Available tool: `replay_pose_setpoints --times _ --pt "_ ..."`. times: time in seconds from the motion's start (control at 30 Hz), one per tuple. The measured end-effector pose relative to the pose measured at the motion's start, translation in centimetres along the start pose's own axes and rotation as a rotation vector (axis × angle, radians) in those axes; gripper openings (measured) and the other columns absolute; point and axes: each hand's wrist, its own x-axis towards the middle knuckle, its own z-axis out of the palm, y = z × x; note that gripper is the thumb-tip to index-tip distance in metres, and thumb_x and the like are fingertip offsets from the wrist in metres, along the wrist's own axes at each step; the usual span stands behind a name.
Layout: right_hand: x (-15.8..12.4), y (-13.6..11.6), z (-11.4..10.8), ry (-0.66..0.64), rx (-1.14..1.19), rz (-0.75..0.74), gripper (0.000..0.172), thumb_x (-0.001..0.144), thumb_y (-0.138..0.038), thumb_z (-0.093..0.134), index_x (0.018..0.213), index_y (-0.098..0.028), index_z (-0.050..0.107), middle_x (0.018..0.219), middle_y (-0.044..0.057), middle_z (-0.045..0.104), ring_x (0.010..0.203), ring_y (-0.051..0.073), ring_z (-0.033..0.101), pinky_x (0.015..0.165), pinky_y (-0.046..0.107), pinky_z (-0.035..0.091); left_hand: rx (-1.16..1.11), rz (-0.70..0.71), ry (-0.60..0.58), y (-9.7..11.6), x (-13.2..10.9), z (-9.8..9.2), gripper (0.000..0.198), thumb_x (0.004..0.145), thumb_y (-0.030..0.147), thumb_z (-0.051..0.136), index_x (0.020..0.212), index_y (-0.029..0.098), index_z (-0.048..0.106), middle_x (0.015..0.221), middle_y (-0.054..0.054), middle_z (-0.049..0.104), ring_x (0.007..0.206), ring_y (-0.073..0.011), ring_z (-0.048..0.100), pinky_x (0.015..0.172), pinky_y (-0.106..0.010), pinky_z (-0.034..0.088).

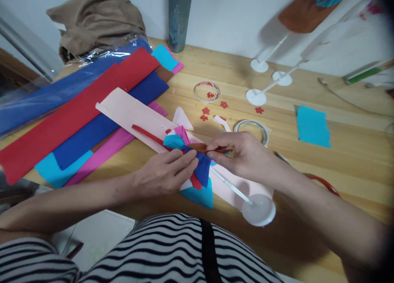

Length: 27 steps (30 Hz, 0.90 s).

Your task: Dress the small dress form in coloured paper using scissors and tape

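Note:
A bundle of coloured crepe paper [201,168], with blue, red, pink and light-blue pieces, surrounds the upper end of a clear plastic stem [230,184]. That stem ends in a round white base [258,210] tipped toward me. With its fingers closed, my left hand [168,172] presses the bundle from the left. My right hand [238,154] pinches a brown paper strip [198,147] between thumb and fingers, laying it against the top of the bundle. Beneath both hands lies a long pale pink paper sheet [135,115]. The stem's top is hidden by paper.
Folded red paper [76,115] and blue paper [147,90] lie at left. Tape rolls [207,92], [252,129] and small red paper flowers [224,105] sit behind my hands. White-based stands [256,96] are at back right, near a light-blue paper piece [313,126]. A tall grey-green container [179,20] stands at the wall.

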Motion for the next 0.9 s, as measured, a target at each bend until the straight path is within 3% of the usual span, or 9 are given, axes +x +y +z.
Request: replay_pose_setpoints --times 0.13,0.53,0.7,0.9 --pt "0.1 0.0 -0.2 -0.058 0.051 0.029 0.021 0.085 -0.027 0.057 0.071 -0.017 0.07 0.065 0.002 0.069 0.058 0.013 0.056 0.057 0.027 0.04 -0.014 0.011 -0.035 0.0 -0.2 0.2 0.027 0.102 0.011 0.042 0.125 0.006 0.057 0.114 -0.02 0.076 0.083 -0.0204 0.07 0.075 -0.036 0.062" --pt "-0.1 -0.1 -0.1 -0.009 0.166 0.089 0.021 0.082 -0.032 0.061 0.073 -0.017 0.072 0.066 0.003 0.071 0.061 0.015 0.061 0.059 0.028 0.045 0.065 0.002 -0.064 0.3 0.3 0.2 0.023 0.104 0.012 0.041 0.117 0.006 0.059 0.108 -0.015 0.075 0.075 -0.0188 0.062 0.069 -0.033 0.058" --pt "-0.2 -0.2 0.4 0.0 0.045 0.069 0.018 0.084 -0.029 0.061 0.075 -0.018 0.073 0.073 0.004 0.075 0.066 0.017 0.064 0.061 0.029 0.044 0.046 -0.017 -0.076 0.3 0.5 0.1 0.025 0.104 0.012 0.04 0.117 0.005 0.06 0.1 -0.014 0.074 0.073 -0.0196 0.06 0.07 -0.034 0.057" --pt "-0.3 0.2 0.9 0.058 -0.006 0.022 0.018 0.084 -0.025 0.06 0.07 -0.018 0.07 0.067 0.002 0.069 0.061 0.015 0.059 0.058 0.028 0.041 0.045 -0.035 -0.101 0.5 -0.1 0.3 0.029 0.102 0.011 0.042 0.124 0.007 0.06 0.114 -0.016 0.072 0.08 -0.0198 0.061 0.076 -0.034 0.057"
